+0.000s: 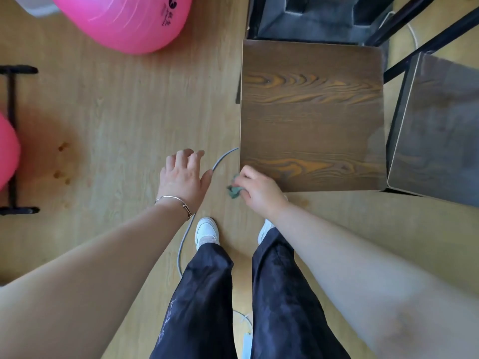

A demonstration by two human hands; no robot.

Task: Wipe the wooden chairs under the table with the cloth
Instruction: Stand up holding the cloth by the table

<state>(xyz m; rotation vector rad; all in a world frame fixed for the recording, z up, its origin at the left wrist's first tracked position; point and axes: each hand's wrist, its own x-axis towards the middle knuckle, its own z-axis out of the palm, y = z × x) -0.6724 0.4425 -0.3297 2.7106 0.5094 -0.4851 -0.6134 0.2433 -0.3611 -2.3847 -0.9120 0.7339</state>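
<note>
A brown wooden chair point(311, 115) with a square grained seat stands in front of me, seen from above. My right hand point(259, 190) grips a crumpled green cloth point(234, 190) at the seat's near left corner. My left hand point(182, 174) hovers over the floor to the left of the chair with relaxed fingers, holding nothing; a thin bracelet sits on its wrist. A second, darker wooden chair point(438, 130) stands right beside the first, on its right.
A grey cable point(224, 158) runs across the wooden floor from under the chair past my feet. A large pink exercise ball point(124, 19) lies at the back left; another pink ball point(7, 151) sits in a black stand at the far left. Black metal table legs point(420, 24) rise behind the chairs.
</note>
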